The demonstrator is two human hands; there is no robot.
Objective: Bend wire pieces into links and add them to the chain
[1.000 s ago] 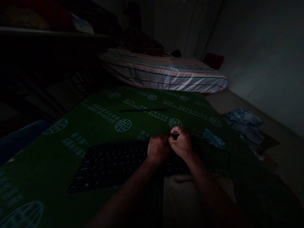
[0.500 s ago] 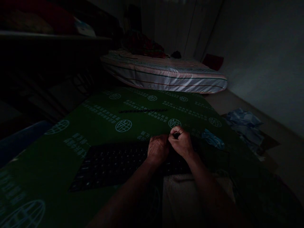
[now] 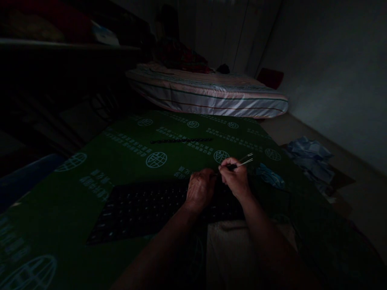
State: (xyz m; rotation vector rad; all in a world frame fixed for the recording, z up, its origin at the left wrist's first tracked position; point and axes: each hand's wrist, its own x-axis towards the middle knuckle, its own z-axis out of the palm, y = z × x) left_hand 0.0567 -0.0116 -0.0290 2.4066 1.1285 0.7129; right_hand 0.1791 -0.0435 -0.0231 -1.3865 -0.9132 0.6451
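A black keyboard (image 3: 142, 207) lies across the green table, both hands over its right half. My left hand (image 3: 200, 187) rests at the keyboard's far edge with its fingers curled in; what they grip, if anything, is hidden. Close beside it, my right hand (image 3: 236, 175) is closed around what looks like a wire keycap puller (image 3: 245, 160), its dark body in the fingers and thin shiny prongs pointing up to the right. The fingertips of both hands almost meet. Farther back lies a thin row of small dark pieces (image 3: 181, 141), too dim to identify.
Under my right forearm lies a pale flat board or cloth (image 3: 226, 253). A crumpled blue cloth (image 3: 270, 176) sits right of the keyboard. The green table (image 3: 121, 169) reaches toward a bed with a striped sheet (image 3: 211, 96). Blue-white fabric (image 3: 311, 155) lies on the floor at right.
My right hand has turned and shifted slightly to the right and up, so the shiny metal prongs now show. My left hand stays almost in place.
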